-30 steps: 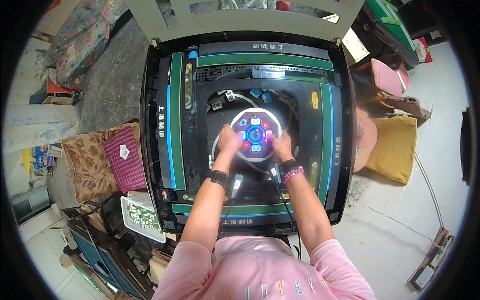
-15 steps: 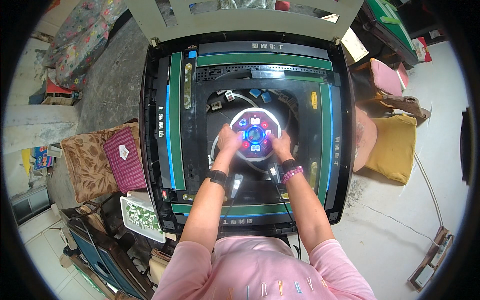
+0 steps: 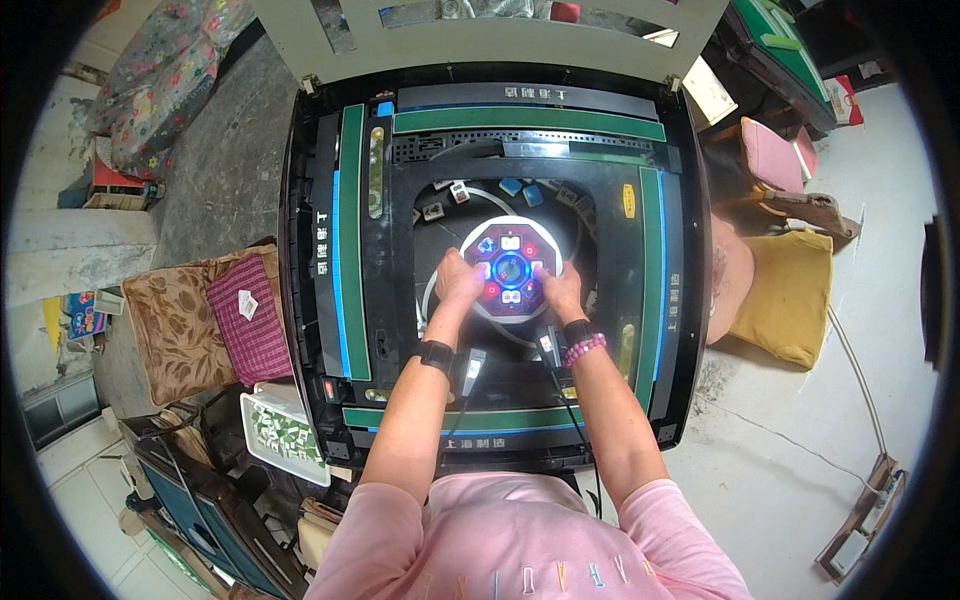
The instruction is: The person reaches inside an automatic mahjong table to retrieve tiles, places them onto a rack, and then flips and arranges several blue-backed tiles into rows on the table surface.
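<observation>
black and green, an automatic mahjong table with its top opened fills the middle of the frame, and the person in a pink shirt leans over it from the lower edge. at the centre of the table sits a round control panel, white-rimmed with a dark face, a blue lit button in its middle and small red and white buttons around it. the left hand grips the panel's left edge, fingers curled close around the rim; the right hand holds the lower right edge the same way, fingers bent onto it. how far the fingertips reach under the panel cannot be told. a black wristband sits on the left wrist, and a dark band with a pink bead bracelet on the right.

behind the panel, in the dark open well of the table, several mahjong tiles lie scattered, some blue-backed, some face up. two small dark devices with cables rest on the table just below the wrists.

at the left of the frame stand cushioned chairs, one with a brown cushion and a red checked cloth. a white tray of tiles sits at the lower left beside the table. a yellow cushion lies at the right on the pale floor.
</observation>
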`<state>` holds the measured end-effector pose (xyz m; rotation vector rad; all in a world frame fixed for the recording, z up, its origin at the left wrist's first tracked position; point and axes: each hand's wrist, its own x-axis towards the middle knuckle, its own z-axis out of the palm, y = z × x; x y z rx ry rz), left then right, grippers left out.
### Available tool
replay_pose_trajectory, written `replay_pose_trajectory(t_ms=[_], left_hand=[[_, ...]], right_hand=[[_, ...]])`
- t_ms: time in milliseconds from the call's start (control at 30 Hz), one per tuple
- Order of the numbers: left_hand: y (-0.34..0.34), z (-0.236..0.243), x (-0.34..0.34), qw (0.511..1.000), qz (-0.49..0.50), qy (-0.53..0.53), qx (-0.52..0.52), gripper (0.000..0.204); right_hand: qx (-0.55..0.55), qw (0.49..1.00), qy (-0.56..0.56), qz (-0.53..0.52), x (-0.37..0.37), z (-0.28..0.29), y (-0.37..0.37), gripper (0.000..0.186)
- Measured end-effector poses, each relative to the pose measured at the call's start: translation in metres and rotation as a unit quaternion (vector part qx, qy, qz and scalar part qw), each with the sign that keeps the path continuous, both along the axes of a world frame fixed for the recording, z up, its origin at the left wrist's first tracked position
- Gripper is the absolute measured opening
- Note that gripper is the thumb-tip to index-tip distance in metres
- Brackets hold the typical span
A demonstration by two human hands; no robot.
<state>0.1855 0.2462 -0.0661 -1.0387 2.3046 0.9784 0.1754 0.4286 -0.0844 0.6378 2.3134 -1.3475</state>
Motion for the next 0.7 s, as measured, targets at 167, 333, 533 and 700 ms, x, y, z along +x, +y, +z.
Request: replay_pose_trajectory(t_ms=[167, 333, 533, 700], left_hand=[[0.0, 0.001, 0.001, 1.0, 0.008, 0.01, 0.009, 0.048], [0.0, 0.0, 0.001, 1.0, -0.006, 0.011, 0.002, 0.046], [0.0, 0.0, 0.002, 1.0, 0.01, 0.012, 0.005, 0.048], [0.001, 0.003, 0.0, 1.0, 0.001, 0.009, 0.004, 0.048]], right_hand=[[-0.001, 1.0, 0.005, 0.004, 0.001, -0.008, 0.002, 0.039], [-0.017, 1.0, 0.001, -0.007, 0.001, -0.016, 0.003, 0.039], [-0.01, 1.0, 0.003, 0.001, 0.001, -0.012, 0.002, 0.04], [-0.024, 1.0, 0.004, -0.006, 0.001, -0.023, 0.007, 0.041]])
